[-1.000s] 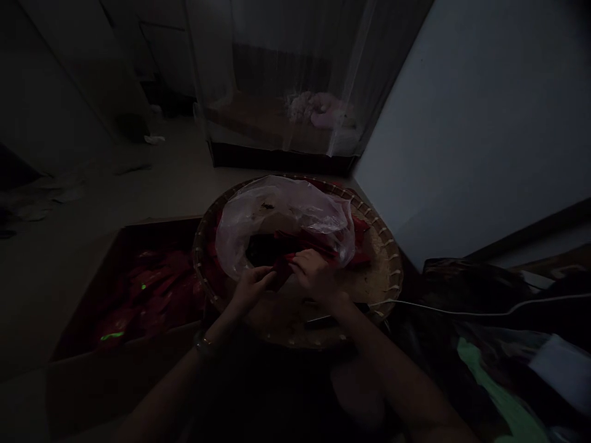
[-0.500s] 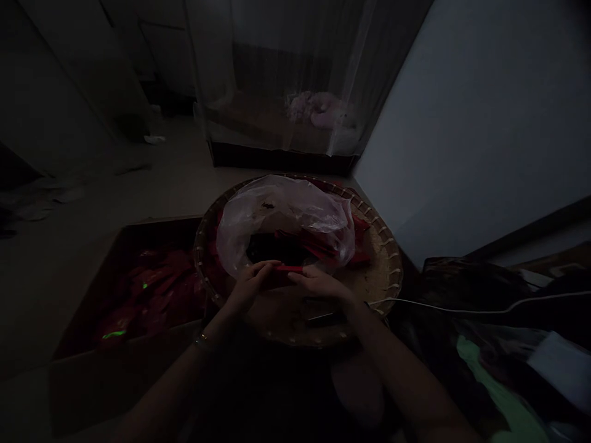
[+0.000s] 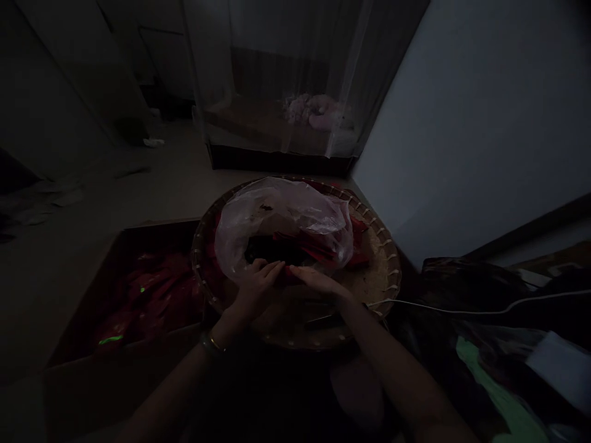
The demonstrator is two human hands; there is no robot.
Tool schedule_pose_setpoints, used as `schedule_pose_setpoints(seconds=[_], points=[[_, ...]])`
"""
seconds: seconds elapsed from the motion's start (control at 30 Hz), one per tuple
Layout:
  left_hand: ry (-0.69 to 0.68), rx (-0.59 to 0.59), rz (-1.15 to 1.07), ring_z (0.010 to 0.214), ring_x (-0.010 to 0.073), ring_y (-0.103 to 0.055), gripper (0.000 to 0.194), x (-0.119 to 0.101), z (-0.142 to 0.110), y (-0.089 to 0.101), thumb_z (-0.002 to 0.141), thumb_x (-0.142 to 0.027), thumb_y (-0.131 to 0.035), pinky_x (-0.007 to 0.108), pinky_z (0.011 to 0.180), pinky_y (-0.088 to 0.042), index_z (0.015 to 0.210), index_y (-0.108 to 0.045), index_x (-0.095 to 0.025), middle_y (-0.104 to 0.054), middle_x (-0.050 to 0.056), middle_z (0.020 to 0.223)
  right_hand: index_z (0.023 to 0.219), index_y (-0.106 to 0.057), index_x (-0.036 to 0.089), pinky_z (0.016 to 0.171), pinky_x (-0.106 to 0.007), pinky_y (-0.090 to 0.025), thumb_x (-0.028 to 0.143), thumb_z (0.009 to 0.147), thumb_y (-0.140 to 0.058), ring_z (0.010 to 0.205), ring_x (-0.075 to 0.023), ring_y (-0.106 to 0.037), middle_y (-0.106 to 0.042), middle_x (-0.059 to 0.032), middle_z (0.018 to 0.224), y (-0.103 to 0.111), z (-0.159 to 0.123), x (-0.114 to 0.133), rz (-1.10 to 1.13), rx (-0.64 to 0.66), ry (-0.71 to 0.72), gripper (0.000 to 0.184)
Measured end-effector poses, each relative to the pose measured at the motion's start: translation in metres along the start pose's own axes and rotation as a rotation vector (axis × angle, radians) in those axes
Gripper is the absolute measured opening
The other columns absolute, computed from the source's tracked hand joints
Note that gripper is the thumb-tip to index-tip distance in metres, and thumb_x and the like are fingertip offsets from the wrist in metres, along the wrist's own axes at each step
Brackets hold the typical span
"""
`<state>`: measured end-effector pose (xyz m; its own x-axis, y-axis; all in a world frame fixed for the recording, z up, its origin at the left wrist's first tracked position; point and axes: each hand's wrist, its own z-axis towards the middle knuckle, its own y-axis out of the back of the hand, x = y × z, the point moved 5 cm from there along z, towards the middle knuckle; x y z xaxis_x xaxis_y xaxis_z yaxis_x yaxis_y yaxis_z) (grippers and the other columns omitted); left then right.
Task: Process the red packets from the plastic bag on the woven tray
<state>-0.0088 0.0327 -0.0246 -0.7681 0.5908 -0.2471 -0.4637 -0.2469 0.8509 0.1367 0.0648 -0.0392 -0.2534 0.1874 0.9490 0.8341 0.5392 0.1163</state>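
Observation:
Both hands meet at the front of a clear plastic bag (image 3: 281, 197) that stands open in a round woven bamboo tray (image 3: 390, 271). My left hand (image 3: 258, 283) and my right hand (image 3: 316, 280) are closed on a small red packet (image 3: 287, 277), which their fingers partly cover. Inside the bag lie a dark mass (image 3: 272, 251) and several red packets (image 3: 318, 245). A dark, slim object (image 3: 321, 321) rests in the tray below my right hand; its kind is too dim to make out.
Left of the tray stands a cardboard box (image 3: 69, 363) filled with red packets (image 3: 157, 289). A white cable (image 3: 443, 306) runs from the tray to the right, over dark piled items and a green cloth (image 3: 489, 381). Ahead is a netted bed (image 3: 277, 123); a white wall (image 3: 480, 123) rises at right.
My left hand has turned over the red packet and come closer to my right hand. Less of the packet shows between the fingers now.

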Motion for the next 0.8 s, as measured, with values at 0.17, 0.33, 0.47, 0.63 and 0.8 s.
schedule_pose_setpoints(seconds=[0.17,0.33,0.47,0.63,0.8], points=[[0.042,-0.007,-0.08,0.093,0.0259,-0.049,0.055,0.008,-0.002,-0.004,0.073,-0.022,-0.067,0.039,0.078,-0.046,0.125,-0.05,-0.016,-0.062,0.011,0.114,0.087,-0.069,0.013,0.083,-0.037,-0.046,0.062,0.078,-0.05,0.084,-0.0206,-0.061,-0.068,-0.007,0.084,0.007,0.003,0.002,0.098,0.008,0.008,0.054],[0.243,-0.113,-0.172,0.09,0.0233,-0.053,0.047,0.024,-0.005,0.0,0.07,-0.022,-0.066,0.037,0.078,-0.047,0.116,-0.056,-0.018,-0.065,0.008,0.101,0.096,-0.066,0.014,0.081,-0.038,-0.048,0.047,0.085,-0.042,0.089,-0.0211,-0.062,-0.067,-0.0112,0.095,0.041,0.018,0.008,-0.017,-0.249,0.166,0.041],[0.35,-0.217,-0.26,0.092,0.0226,-0.058,0.046,0.037,-0.006,0.003,0.069,-0.025,-0.066,0.036,0.08,-0.049,0.114,-0.057,-0.018,-0.065,0.008,0.102,0.121,-0.055,0.015,0.098,-0.041,-0.037,0.016,0.075,-0.056,0.113,-0.0235,-0.052,-0.057,-0.0141,0.122,0.034,0.029,0.004,-0.692,-0.144,0.263,0.046],[0.401,-0.337,-0.315,0.096,0.0219,-0.06,0.043,0.044,-0.008,0.01,0.07,-0.029,-0.065,0.035,0.084,-0.05,0.11,-0.059,-0.018,-0.062,0.008,0.106,0.142,-0.028,0.02,0.095,-0.044,-0.036,0.02,0.075,-0.063,0.12,-0.03,-0.042,-0.037,-0.0194,0.137,0.012,0.041,-0.001,-1.064,-0.03,0.162,0.075],[0.453,-0.347,-0.324,0.091,0.0195,-0.061,0.043,0.043,-0.009,0.011,0.07,-0.031,-0.065,0.031,0.079,-0.052,0.11,-0.059,-0.018,-0.059,0.006,0.103,0.138,-0.036,0.024,0.082,-0.035,-0.041,0.024,0.073,-0.07,0.1,-0.0244,-0.05,-0.044,-0.0135,0.117,-0.003,0.048,0.013,-1.145,-0.024,0.134,0.073]])
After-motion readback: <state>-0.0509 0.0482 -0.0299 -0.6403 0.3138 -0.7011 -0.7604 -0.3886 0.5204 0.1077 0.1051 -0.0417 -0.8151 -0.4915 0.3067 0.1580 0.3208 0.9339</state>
